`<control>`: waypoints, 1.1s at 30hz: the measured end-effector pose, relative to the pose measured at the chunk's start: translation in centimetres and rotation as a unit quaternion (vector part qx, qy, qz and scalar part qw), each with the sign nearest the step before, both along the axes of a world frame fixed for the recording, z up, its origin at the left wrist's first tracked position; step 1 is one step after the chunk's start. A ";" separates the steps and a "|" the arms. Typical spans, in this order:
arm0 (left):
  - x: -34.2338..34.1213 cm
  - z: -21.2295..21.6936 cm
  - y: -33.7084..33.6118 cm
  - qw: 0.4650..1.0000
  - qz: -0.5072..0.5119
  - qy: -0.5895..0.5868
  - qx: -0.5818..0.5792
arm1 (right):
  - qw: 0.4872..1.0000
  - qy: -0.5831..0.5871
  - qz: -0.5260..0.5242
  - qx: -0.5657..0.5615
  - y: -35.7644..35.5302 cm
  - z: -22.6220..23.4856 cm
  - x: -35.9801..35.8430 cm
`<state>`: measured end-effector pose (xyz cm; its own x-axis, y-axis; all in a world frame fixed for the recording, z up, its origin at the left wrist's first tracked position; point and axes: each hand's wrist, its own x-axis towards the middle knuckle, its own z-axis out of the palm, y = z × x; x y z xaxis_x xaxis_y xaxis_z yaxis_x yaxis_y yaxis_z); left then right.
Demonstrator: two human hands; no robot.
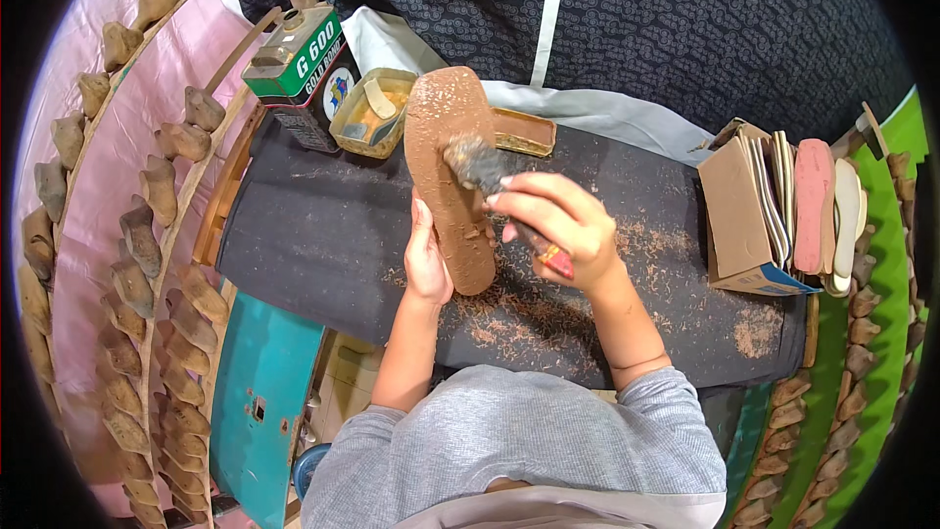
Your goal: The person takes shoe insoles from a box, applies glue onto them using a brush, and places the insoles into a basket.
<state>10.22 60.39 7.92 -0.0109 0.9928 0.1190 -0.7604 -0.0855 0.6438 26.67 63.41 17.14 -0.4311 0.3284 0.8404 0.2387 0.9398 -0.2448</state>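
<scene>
A long brown shoe sole (448, 118) is held up over the table, its wider end pointing away from me and its surface partly glossy with something wet. My left hand (428, 263) grips the sole's left edge near the narrower end, thumb along the side; the other fingers are mostly hidden behind it. In my right hand (568, 223) is a brush (475, 165) with dark, crusted bristles and a red-tipped handle. The bristles touch the middle of the sole, near its right edge.
Brown shavings (509, 323) lie over the dark-covered table (313, 235). At the back stand a green-and-black metal can (311, 88), an open glue tub (364, 142) and a shallow tray (529, 132). A cardboard box (734, 211) of soles sits right; shoe lasts (140, 235) line racks on both sides.
</scene>
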 end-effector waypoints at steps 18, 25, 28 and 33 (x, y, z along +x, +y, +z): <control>-0.4 -0.5 1.4 0.992 0.116 -0.003 -0.058 | 0.990 -0.059 0.106 -0.072 -1.0 -0.6 0.4; -0.2 0.5 1.4 0.999 0.018 -0.039 0.018 | 0.999 0.004 -0.008 -0.037 -0.5 -1.3 0.4; -0.1 0.9 2.0 0.993 0.112 0.015 -0.017 | 0.996 -0.026 0.059 -0.069 -1.1 -1.5 0.8; 0.3 1.0 1.9 0.998 0.054 -0.006 -0.004 | 0.996 0.022 0.050 -0.073 -0.6 -0.8 1.4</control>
<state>10.55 62.30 8.91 -0.1201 0.9865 0.1109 -0.7546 -0.1633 0.6355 28.03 62.85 16.34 -0.4309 0.4062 0.8058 0.1312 0.9117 -0.3894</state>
